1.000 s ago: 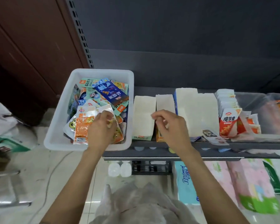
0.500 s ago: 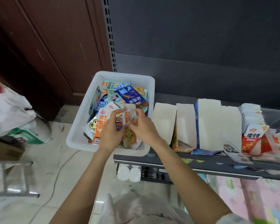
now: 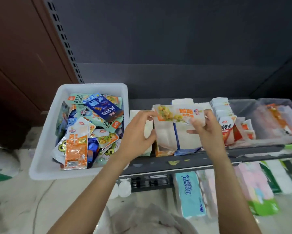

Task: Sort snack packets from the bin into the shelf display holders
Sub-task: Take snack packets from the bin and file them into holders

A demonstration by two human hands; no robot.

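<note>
Now that the yellow-and-orange snack packet (image 3: pixel 176 114) has left the white bin (image 3: pixel 45 132), it hangs over the orange-based cardboard holder (image 3: pixel 164 137), left hand (image 3: pixel 136 134) and right hand (image 3: pixel 206 127) pinching its ends. Judging by this, it goes in next; farther left, the bin remains heaped with packets.

Bin: your white plastic bin (image 3: pixel 45 159) sits at the left end of the dark metal shelf (image 3: pixel 184 162), heaped with loose snack packets (image 3: pixel 93 125).
Holders: just right of the bin, the white cardboard display holders (image 3: pixel 165 137) stand side by side on the shelf.
Held packet: your left hand (image 3: pixel 136 134) and right hand (image 3: pixel 207 129) pinch the two ends of a white-and-orange foil snack packet (image 3: pixel 177 114) above the holders.
Right: the row of red-and-white packets (image 3: pixel 226 122) stands right of the holders, then a clear plastic tray (image 3: pixel 260 137).
Below: the blue tissue pack (image 3: pixel 190 195) lies under the shelf.
</note>
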